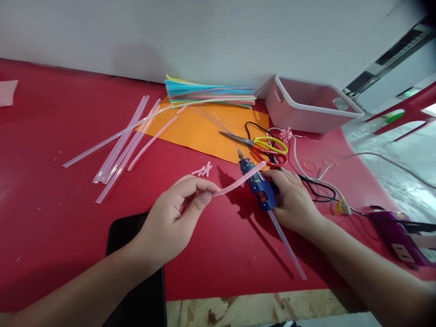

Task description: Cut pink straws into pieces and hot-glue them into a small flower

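Between thumb and forefinger, my left hand (180,213) pinches one end of a pink pipe cleaner (240,180), whose free end reaches right, in front of the glue gun in this view. My right hand (294,200) is wrapped round a blue hot glue gun (260,188); its nozzle points up and away, and a long glue stick (288,245) juts from its back. Just beyond my left hand lies a small bundle of short pink pipe cleaner pieces (204,170). Scissors (260,144) with yellow and red handles rest past the glue gun.
Clear glue sticks (119,147) lie at left. Coloured pipe cleaners (211,93) sit on orange paper (194,131) by the wall. A pink bin (299,116) stands at back right, near cables (323,184) and a purple power strip (397,236). A black phone-like slab (136,295) lies under my left arm.
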### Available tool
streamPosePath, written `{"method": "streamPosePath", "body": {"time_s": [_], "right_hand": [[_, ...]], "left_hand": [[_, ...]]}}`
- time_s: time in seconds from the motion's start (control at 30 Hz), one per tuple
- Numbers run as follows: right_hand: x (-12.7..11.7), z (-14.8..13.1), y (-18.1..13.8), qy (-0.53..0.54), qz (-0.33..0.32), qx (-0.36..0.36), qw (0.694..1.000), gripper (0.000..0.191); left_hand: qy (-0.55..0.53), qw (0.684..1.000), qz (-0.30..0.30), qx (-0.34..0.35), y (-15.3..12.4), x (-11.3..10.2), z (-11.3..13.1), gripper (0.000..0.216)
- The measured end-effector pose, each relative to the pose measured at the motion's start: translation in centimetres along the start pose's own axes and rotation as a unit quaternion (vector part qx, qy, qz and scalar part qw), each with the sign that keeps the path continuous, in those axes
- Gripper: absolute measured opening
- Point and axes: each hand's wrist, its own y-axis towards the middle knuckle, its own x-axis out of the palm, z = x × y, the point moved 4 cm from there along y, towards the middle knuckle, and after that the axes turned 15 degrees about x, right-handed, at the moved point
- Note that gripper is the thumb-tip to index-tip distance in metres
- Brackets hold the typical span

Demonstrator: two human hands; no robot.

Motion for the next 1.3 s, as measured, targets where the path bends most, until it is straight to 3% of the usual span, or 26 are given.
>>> {"method": "streamPosePath", "body": {"time_s": [0.1,0.17,0.37,0.53,0.67,0.73,0.83,0.9,0.97,1.1,1.3], "right_hand": [[0.4,-0.3,0.0,-0.016,-0.042,-0.04,0.998,0.049],[0.0,-0.7,-0.2,-0.005,-0.033,-0.066,0.997,0.052],[-3.7,-1.7,-1.3,0.165,0.147,-0.058,0.974,0.044],[-2.9,-3.8,-1.7,0.143,0.031,-0.202,0.969,0.027],[-2.2,-4.4,-1.6,0.127,0.005,-0.228,0.965,0.015],[-2.1,-4.6,-1.6,0.137,-0.007,-0.229,0.964,0.011],[-2.2,-4.9,-1.6,0.183,-0.024,-0.204,0.961,0.009],[-2.4,-5.1,-1.6,0.217,-0.009,-0.165,0.962,0.009],[-2.5,-5.4,-1.7,0.231,0.018,-0.124,0.965,0.01],[-2.3,-6.5,-2.3,0.201,0.044,-0.123,0.971,0.007],[-2.1,-7.1,-2.9,0.163,0.043,-0.165,0.972,0.01]], "left_hand": [[0.063,0.996,-0.041,0.052,0.0,0.3,0.3,0.019],[0.101,0.988,-0.078,0.092,-0.1,0.6,0.5,0.024],[0.198,0.954,-0.18,0.133,-0.7,1.4,0.2,0.035],[0.199,0.947,-0.214,0.135,-1.0,1.8,-0.1,0.035],[0.168,0.954,-0.201,0.143,-0.8,1.8,0.0,0.031],[0.136,0.965,-0.191,0.121,-0.6,1.8,0.0,0.027],[0.004,0.993,-0.115,0.0,-0.1,1.4,-0.5,0.022],[-0.119,0.986,-0.045,-0.104,-0.1,1.3,-1.0,0.035],[-0.216,0.961,-0.02,-0.171,-0.1,1.5,-1.2,0.041],[-0.285,0.934,-0.069,-0.205,-0.2,2.4,-0.8,0.017],[-0.301,0.931,-0.057,-0.197,-0.3,2.5,-0.8,0.018]]}}
